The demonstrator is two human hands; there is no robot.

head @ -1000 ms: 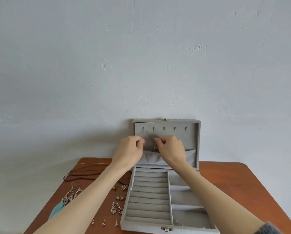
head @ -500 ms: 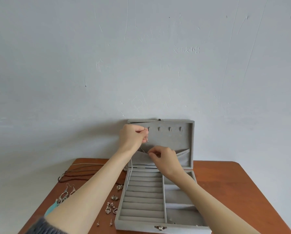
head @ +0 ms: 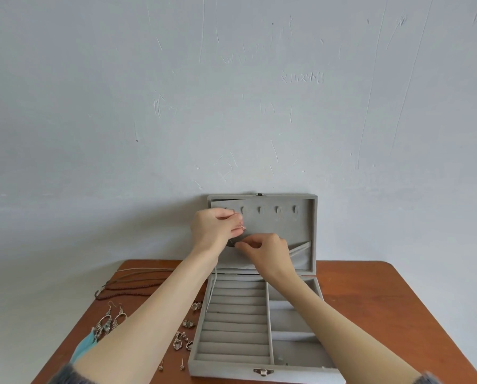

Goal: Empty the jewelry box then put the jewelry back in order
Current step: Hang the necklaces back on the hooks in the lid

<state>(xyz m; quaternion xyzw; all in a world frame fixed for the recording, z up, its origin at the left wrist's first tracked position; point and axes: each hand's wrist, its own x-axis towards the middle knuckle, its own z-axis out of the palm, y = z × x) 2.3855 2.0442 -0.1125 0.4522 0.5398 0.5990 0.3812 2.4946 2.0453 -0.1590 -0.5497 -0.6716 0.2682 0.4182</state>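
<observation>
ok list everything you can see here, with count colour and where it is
jewelry box: one, grey, open at the table's middle, lid upright against the wall
lid hooks: four showing, grey, in a row along the top of the lid
thin chain: one, silvery, held between both hands in front of the lid
cord necklaces: several, dark and pale, back left of the table
dangle earrings: a pair, silver, left of the box
small pieces: several, silver, beside the box's left wall
stud earrings: two, silver, front left
cloth: one, light blue, left edge
table: one, reddish brown
wall: grey, scratched
left hand: pinches the chain's end
right hand: pinches the chain lower down
</observation>
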